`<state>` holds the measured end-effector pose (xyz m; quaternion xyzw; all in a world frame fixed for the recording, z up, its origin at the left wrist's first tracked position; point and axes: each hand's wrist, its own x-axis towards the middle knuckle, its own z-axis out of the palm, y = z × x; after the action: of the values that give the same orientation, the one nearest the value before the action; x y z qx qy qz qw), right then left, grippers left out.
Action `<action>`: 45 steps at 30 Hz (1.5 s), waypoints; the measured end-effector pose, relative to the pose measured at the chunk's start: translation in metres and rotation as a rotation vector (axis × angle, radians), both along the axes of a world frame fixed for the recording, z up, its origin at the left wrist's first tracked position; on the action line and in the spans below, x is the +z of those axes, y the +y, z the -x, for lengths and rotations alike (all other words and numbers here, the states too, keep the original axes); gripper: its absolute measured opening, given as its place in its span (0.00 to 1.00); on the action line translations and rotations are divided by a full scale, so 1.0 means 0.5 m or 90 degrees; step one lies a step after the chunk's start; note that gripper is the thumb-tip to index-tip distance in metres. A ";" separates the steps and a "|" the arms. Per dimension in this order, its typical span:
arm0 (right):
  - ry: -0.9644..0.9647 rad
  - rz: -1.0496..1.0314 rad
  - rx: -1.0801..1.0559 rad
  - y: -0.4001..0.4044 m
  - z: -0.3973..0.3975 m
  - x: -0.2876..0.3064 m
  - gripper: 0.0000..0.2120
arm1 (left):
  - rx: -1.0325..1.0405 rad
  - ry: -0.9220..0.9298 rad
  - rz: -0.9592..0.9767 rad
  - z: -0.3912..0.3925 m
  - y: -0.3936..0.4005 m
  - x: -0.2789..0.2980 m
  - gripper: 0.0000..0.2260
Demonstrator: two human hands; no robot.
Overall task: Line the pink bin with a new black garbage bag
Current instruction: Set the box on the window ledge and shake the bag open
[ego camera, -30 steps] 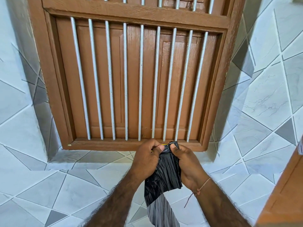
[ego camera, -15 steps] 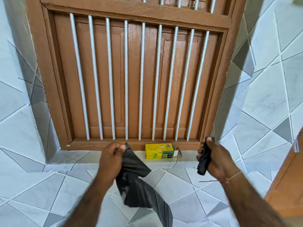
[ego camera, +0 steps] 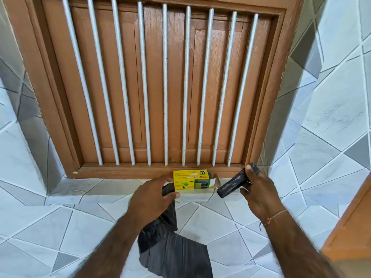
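My left hand (ego camera: 152, 199) grips a loose black garbage bag (ego camera: 172, 251) that hangs down, partly unfolded, below my wrist. My right hand (ego camera: 258, 189) holds a tight black roll of bags (ego camera: 230, 185), its lower end pointing at the open right flap of a yellow bag box (ego camera: 190, 182). The box lies on the tiled ledge (ego camera: 120, 189) under the window, between my two hands. The pink bin is out of sight.
A brown wooden window frame (ego camera: 267, 109) with white vertical bars (ego camera: 165, 87) and closed shutters fills the wall ahead. Grey and white tiled walls flank it. An orange-brown wooden edge (ego camera: 353, 221) stands at the lower right.
My hands tore one bag off the roll and pulled apart. Both then came closer to the yellow box, the right hand angling the roll toward its open end.
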<state>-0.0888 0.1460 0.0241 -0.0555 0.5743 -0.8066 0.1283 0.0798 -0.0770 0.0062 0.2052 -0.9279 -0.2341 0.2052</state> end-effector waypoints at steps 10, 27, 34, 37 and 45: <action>-0.011 0.000 -0.067 -0.013 0.191 -0.112 0.05 | 0.013 -0.222 0.219 0.262 0.036 -0.002 0.33; 0.027 0.059 0.148 -0.035 0.253 -0.107 0.11 | 0.087 -0.170 0.164 0.293 0.046 -0.026 0.26; 0.212 -0.064 0.090 -0.024 0.209 -0.082 0.04 | 0.072 -0.052 0.049 0.237 0.059 -0.009 0.30; 0.273 -0.092 0.057 -0.025 0.163 -0.056 0.03 | 0.035 -0.014 0.036 0.212 0.069 -0.004 0.29; 0.414 -0.240 -0.135 -0.044 0.000 -0.042 0.10 | -0.039 0.053 0.000 0.142 0.086 0.004 0.29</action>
<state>-0.0887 0.1240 0.0034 -0.2238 0.7260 -0.6358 -0.1364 0.0086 -0.0340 0.0082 0.1669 -0.9244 -0.2487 0.2360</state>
